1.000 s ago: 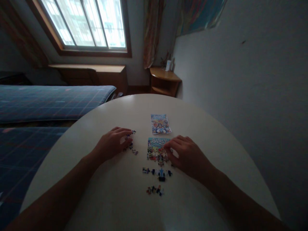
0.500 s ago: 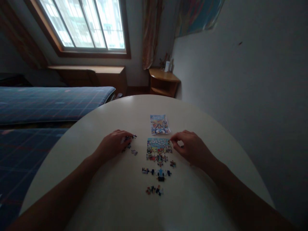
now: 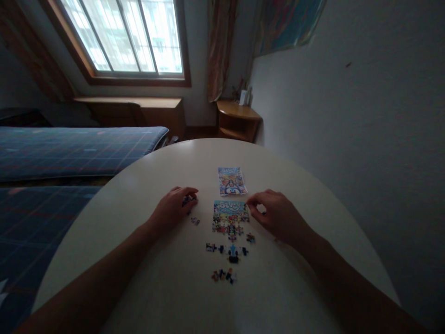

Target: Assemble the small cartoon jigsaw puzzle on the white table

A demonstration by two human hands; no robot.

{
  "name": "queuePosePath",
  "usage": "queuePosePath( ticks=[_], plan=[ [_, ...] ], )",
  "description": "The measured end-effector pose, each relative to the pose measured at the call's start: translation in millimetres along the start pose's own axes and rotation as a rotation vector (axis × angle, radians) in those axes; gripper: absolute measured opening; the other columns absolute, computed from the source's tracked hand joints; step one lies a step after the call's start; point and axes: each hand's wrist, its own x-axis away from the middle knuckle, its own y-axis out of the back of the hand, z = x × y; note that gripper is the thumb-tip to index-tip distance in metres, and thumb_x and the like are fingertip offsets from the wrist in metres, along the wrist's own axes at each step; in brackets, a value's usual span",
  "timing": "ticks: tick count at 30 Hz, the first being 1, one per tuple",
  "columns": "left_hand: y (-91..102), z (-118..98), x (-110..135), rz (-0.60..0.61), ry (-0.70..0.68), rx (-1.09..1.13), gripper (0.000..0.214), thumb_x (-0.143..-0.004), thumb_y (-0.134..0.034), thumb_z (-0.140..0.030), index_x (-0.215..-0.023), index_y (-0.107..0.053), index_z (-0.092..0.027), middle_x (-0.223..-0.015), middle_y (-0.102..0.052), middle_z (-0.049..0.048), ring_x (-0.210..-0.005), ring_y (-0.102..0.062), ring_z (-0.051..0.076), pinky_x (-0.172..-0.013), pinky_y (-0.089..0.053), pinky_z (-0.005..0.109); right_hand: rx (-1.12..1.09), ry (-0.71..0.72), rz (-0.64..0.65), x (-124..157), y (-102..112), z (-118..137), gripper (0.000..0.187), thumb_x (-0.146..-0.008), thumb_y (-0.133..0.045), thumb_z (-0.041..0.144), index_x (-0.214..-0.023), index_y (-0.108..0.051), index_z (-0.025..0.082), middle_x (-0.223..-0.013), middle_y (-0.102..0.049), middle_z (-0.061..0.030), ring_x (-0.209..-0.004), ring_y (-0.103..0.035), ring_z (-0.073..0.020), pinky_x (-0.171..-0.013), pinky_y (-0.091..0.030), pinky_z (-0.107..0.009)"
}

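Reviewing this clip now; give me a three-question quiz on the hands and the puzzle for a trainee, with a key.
1. What do the fingers of the left hand curl over?
A) a mug
B) loose puzzle pieces
C) a pair of scissors

2. True or false: the picture sheet lies beyond the joined puzzle section, on the side farther from the person.

3. Fill in: the right hand has its fingertips by the joined puzzle section's far ____ corner.

Key: 1. B; 2. true; 3. right
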Motion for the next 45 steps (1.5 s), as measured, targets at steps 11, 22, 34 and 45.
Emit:
queuePosePath(
  ticks=[11,22,34,45],
  plan=[
    [31.4,23,12,0.047,0.026,-0.053,0.024,-0.093,-0.054,-0.038,-0.099,-0.07,-0.021,-0.102,-0.072,0.0085,-0.094,-0.065,0.027,-0.089,-0.051,0.046,0.014,0.032,-0.013,0,1,-3,0.007,-0.084,-0.063,0.016,-0.087,-0.069,0.02,-0.079,-0.071,-0.0023,-0.077,-0.062,-0.0196,-0.074,-0.041,-0.033],
    [34.1,21,12,0.207,-0.19,0.041,0.017,-0.092,-0.061,-0.038,-0.099,-0.074,-0.027,-0.104,-0.067,0.0047,-0.097,-0.06,0.022,-0.091,-0.049,0.039,0.008,0.018,0.017,0,1,-3,0.006,-0.086,-0.063,0.018,-0.086,-0.069,0.02,-0.08,-0.072,-0.0024,-0.077,-0.062,-0.0197,-0.075,-0.042,-0.034],
    [27.0,17,12,0.217,-0.195,0.038,0.023,-0.093,-0.057,-0.042,-0.093,-0.069,-0.022,-0.115,-0.064,0.0077,-0.11,-0.055,0.026,-0.099,-0.045,0.043,0.006,-0.015,-0.001,1,2,-2,0.009,-0.086,-0.061,0.018,-0.085,-0.069,0.021,-0.082,-0.073,-0.0026,-0.081,-0.063,-0.0195,-0.078,-0.042,-0.034],
    [22.5,14,12,0.193,-0.33,0.099,0.015,-0.096,-0.055,-0.031,-0.096,-0.069,-0.025,-0.1,-0.071,0.0037,-0.102,-0.061,0.021,-0.091,-0.049,0.035,-0.015,-0.013,0.014,0,2,-4,0.01,-0.087,-0.06,0.018,-0.089,-0.069,0.02,-0.083,-0.073,-0.0028,-0.083,-0.064,-0.0197,-0.08,-0.043,-0.034]
  ],
)
